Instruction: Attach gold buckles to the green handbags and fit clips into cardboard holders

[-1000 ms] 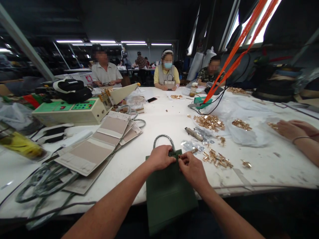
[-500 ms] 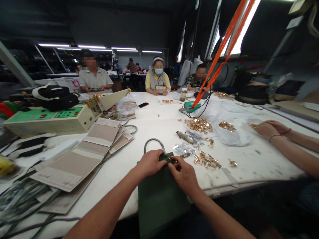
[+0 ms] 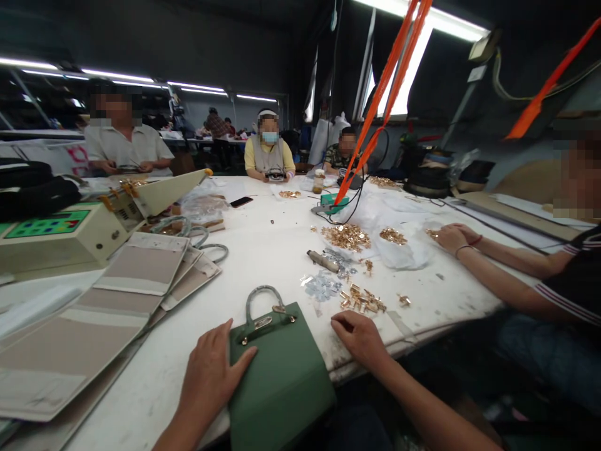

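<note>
A green handbag (image 3: 282, 376) leans at the table's front edge, its looped handle (image 3: 263, 289) up and gold-coloured metal fittings near its top. My left hand (image 3: 211, 369) holds the bag's left side, with the thumb across the front and the fingers along the edge. To the right of the bag, my right hand (image 3: 359, 338) is apart from it, low over the table edge. Its fingers are curled together, and whatever they may hold is hidden. Just beyond it lies a pile of gold metal pieces (image 3: 361, 299), beside small silvery plates (image 3: 322, 285).
Flat beige bag panels (image 3: 136, 263) are stacked at left, before a cream machine (image 3: 84, 232). A cylindrical tool (image 3: 323, 260) and more gold parts (image 3: 346, 237) lie mid-table. Orange straps (image 3: 375, 106) hang down. A co-worker's hands (image 3: 453, 238) rest at right; other people sit opposite.
Both hands have left the fittings at the bag's top. The left has moved down to the bag's side, the right away toward the gold pieces. The view has turned right.
</note>
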